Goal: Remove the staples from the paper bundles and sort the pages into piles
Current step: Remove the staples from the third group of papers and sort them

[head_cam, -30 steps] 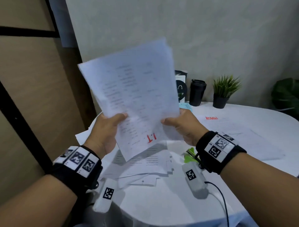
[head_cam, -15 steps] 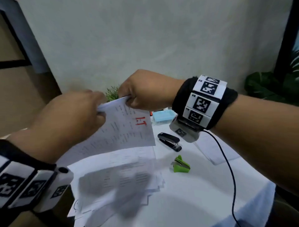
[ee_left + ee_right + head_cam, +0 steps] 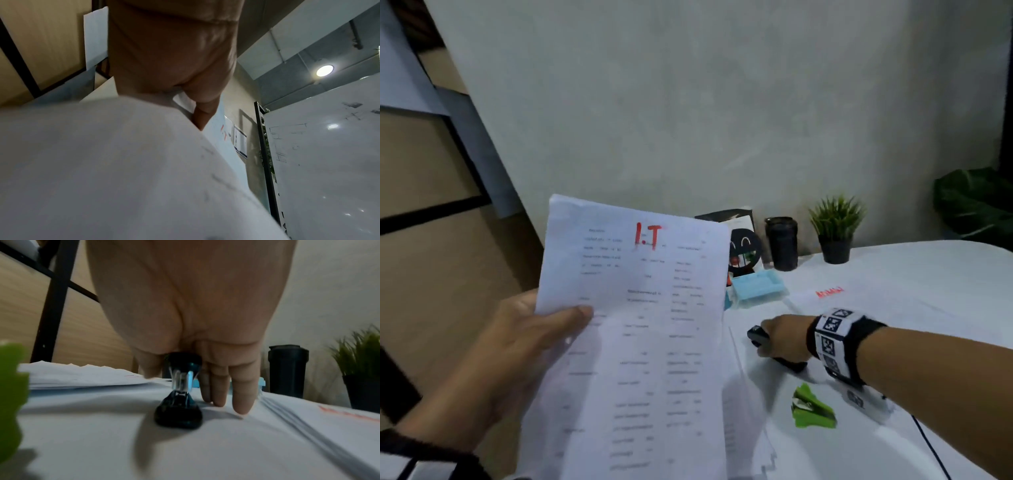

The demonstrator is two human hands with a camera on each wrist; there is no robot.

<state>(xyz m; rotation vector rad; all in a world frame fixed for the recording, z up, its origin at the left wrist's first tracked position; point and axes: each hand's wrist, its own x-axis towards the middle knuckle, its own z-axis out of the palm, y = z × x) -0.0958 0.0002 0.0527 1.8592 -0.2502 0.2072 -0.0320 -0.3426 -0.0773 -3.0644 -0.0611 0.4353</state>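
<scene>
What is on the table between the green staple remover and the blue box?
The black stapler, with the right hand on it, lies between the green staple remover and the blue box; the head view shows it.

Dim, soft-focus frames; wrist views blurred.

White paper bundle with red lettering, black stapler, green staple remover, black-and-white checked wristband.

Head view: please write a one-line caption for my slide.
Left hand holds up the paper bundle marked "I.T" while the right hand grasps the black stapler beside the green staple remover.
</scene>
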